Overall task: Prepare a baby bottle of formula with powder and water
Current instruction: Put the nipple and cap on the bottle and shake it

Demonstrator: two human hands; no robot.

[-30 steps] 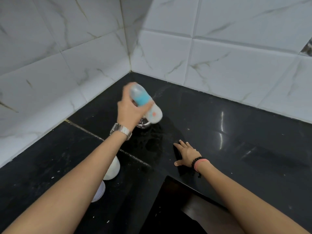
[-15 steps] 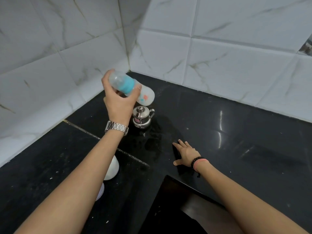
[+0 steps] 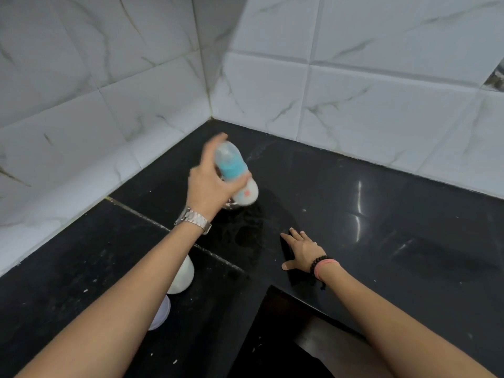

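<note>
left wall tiles (image 3: pixel 81 118): white marble pattern, meeting the right wall tiles (image 3: pixel 381 105) at a corner behind the counter (image 3: pixel 409 255), which is black and glossy with light specks scattered on it.

two white rounded objects are seen low left, partly hidden under the left forearm: a white container (image 3: pixel 183 276) and, nearer the camera, a white lid-like piece (image 3: pixel 161 313). what they are exactly cannot be told.

left hand (image 3: pixel 211 186) is raised above the counter, a metal watch (image 3: pixel 193 220) worn on the wrist. the baby bottle (image 3: pixel 236 174) is gripped by it, fingers and thumb wrapped round the teal collar section. bottle is tilted, clear cap end up and away toward the corner, base end down and to the right. white content is visible in the lower body, with a small orange print on it. bottle and hand are motion-blurred.

a small bit of shiny metal (image 3: pixel 231 205) is seen just under the bottle base, mostly hidden; not identifiable.

a dull smeared patch (image 3: pixel 245 230) is seen on the counter between the two hands.

right hand (image 3: pixel 301 251) is laid flat on the counter, fingers straight and spread, nothing held. a black bead bracelet (image 3: pixel 317 263) and a pink band (image 3: pixel 326 268) are worn on that wrist. a dark recess (image 3: pixel 272 336) is cut into the counter edge near the camera.
</note>
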